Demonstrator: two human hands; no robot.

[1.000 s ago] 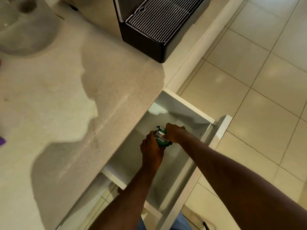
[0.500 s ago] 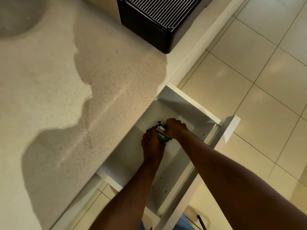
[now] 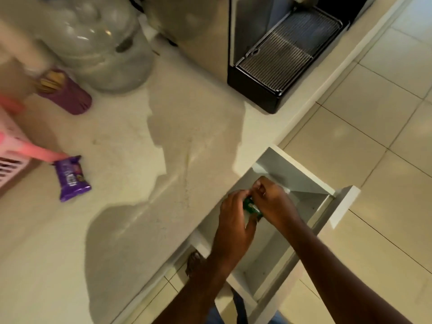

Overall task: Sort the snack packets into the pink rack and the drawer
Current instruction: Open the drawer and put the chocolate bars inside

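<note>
Over the open drawer [image 3: 301, 174], both hands pinch one green packet [image 3: 251, 206], left hand [image 3: 233, 220] and right hand [image 3: 273, 202] curled shut around it. Not yet dropped, I'd say. One purple packet [image 3: 71, 177] waits on the counter [image 3: 163, 127] beside one pink rack [image 3: 14, 146], far left.

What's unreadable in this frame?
- Green packet, head view: mostly covered by left hand and right hand; print illegible.
- Pink rack: cut by left edge, blurred; contents unseen.
- Drawer floor: arms hide much.
- Purple packet: label too blurred.
</note>
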